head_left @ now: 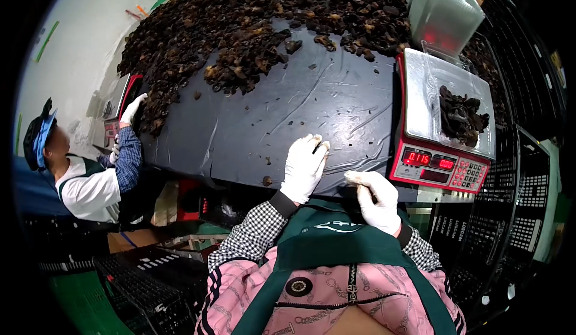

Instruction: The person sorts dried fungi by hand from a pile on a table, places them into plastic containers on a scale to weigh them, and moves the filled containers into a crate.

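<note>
My left hand [305, 166], in a white glove, is over the near edge of the dark plastic-covered table [252, 131]. Its fingers are loosely bent and a little apart, with nothing seen in them. To the right, my right hand [378, 202], also gloved, is raised in front of the table edge. Its fingers point left and the thumb stands apart; no item shows in it. Beyond it, a red digital scale [414, 166] reads 0.115. On its metal pan, dark dried wood-ear-like fungus [461, 116] lies in a clear plastic tray [433, 56].
A large heap of the same dark fungus [240, 41] covers the table's far side. Stacked clear containers [447, 14] stand behind the scale. At left, a co-worker [90, 179] in white gloves is beside another scale [114, 98]. Black crates [150, 281] flank the table below.
</note>
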Available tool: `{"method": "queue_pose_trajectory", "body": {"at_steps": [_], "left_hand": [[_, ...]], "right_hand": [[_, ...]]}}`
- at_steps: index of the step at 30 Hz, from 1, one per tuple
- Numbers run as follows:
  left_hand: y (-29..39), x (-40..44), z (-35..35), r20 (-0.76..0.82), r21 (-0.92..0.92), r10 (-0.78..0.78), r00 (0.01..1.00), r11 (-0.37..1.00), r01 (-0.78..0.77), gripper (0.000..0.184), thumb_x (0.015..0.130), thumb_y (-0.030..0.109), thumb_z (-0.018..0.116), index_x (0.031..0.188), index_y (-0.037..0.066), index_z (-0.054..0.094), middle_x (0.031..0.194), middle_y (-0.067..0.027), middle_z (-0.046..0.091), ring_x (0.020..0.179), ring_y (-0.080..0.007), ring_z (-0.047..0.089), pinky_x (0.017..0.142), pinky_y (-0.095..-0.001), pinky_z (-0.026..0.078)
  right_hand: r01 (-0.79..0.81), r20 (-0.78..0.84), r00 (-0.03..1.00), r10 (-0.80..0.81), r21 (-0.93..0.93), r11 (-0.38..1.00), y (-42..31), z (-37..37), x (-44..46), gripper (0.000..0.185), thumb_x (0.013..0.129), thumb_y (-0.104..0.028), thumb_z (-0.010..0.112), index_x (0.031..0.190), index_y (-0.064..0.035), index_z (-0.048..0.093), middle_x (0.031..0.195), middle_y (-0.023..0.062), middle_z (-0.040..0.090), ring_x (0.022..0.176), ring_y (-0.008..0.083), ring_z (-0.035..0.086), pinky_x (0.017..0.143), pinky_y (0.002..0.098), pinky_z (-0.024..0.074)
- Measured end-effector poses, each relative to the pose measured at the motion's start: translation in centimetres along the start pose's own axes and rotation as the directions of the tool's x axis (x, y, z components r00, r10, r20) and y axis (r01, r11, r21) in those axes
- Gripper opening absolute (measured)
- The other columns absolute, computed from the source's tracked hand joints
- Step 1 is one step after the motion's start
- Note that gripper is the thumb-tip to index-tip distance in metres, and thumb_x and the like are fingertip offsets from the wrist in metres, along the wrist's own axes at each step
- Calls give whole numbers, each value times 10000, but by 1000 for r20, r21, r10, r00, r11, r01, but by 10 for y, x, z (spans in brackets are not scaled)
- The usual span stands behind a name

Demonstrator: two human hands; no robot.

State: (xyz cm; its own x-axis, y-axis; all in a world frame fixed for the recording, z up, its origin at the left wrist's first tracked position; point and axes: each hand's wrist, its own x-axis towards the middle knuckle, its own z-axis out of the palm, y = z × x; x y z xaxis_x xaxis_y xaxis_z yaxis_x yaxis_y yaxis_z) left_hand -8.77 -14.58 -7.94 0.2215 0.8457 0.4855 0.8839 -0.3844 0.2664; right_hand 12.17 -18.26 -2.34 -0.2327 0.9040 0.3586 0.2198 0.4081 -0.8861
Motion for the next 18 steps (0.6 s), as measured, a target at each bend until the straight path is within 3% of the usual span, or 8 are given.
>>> {"method": "queue_pose_trajectory", "body": {"at_steps": [2, 3, 7, 8, 10, 12, 15, 18], "left_hand": [[-12, -10, -3, -24, -67, -7, 1000, 998, 5, 240, 846, 77, 737, 1079, 50, 686, 1007, -109, 684, 987, -311, 662, 888, -416, 529], [-9, -9, -15, -115, -45, 29, 993, 998, -34, 184, 809, 22, 743, 977, 37, 670, 867, -90, 663, 858, -294, 671, 779, -393, 546], [-28, -55, -44, -123, 78, -103, 987, 991, 113, 194, 801, 22, 764, 958, 71, 661, 927, -91, 686, 889, -297, 672, 801, -399, 531], [-35, -70, -52, -185, 149, -128, 974, 976, 157, 193, 813, 20, 760, 970, 69, 659, 947, -88, 693, 902, -295, 667, 826, -404, 524], [-48, -101, -73, -166, 274, -290, 942, 904, 327, 191, 820, 11, 749, 979, 68, 660, 971, -93, 691, 944, -295, 653, 869, -418, 505], [-59, -126, -93, -277, 293, -350, 895, 856, 426, 228, 813, -1, 736, 1027, 58, 684, 1025, -102, 695, 987, -297, 648, 921, -428, 488], [-58, -129, -108, -365, 372, -332, 870, 805, 463, 309, 823, -34, 662, 1112, 58, 716, 1166, -122, 694, 1078, -302, 642, 996, -422, 464], [-47, -85, -100, -176, 210, -323, 930, 911, 356, 300, 840, 32, 667, 1134, 72, 716, 1229, -116, 682, 1133, -318, 643, 1018, -419, 464]], "right_hand": [[-6, -22, 1000, 6, 11, 1000, 3, 0, 0, 313, 842, 138, 579, 1087, 7, 724, 995, 143, 744, 870, 243, 730, 801, 320, 573], [-19, -41, 999, 20, 19, 1000, 4, 1, -2, 313, 845, 151, 571, 1083, 16, 723, 999, 146, 746, 868, 235, 733, 801, 313, 573], [-42, -31, 999, 44, 35, 998, 9, 1, -6, 287, 850, 143, 578, 1073, 23, 714, 1024, 150, 748, 895, 237, 732, 818, 313, 570], [-49, -21, 999, 49, 33, 998, 9, 1, -6, 286, 852, 142, 577, 1074, 25, 713, 1023, 150, 748, 896, 238, 732, 820, 313, 570], [-56, 0, 998, 56, 30, 998, 10, 2, -5, 283, 854, 140, 575, 1076, 28, 710, 1022, 150, 748, 899, 240, 732, 825, 313, 570], [-84, 25, 996, 83, 61, 995, 10, 6, -4, 276, 865, 134, 568, 1078, 30, 710, 1021, 153, 741, 908, 241, 728, 839, 310, 565], [-140, 81, 988, 132, 107, 984, 7, 13, 0, 270, 881, 125, 565, 1085, 28, 712, 1019, 151, 733, 922, 245, 722, 854, 309, 559], [-73, 124, 990, 65, 60, 995, 10, 22, 2, 275, 883, 125, 566, 1093, 24, 713, 1016, 145, 734, 913, 249, 720, 852, 313, 559]]}}
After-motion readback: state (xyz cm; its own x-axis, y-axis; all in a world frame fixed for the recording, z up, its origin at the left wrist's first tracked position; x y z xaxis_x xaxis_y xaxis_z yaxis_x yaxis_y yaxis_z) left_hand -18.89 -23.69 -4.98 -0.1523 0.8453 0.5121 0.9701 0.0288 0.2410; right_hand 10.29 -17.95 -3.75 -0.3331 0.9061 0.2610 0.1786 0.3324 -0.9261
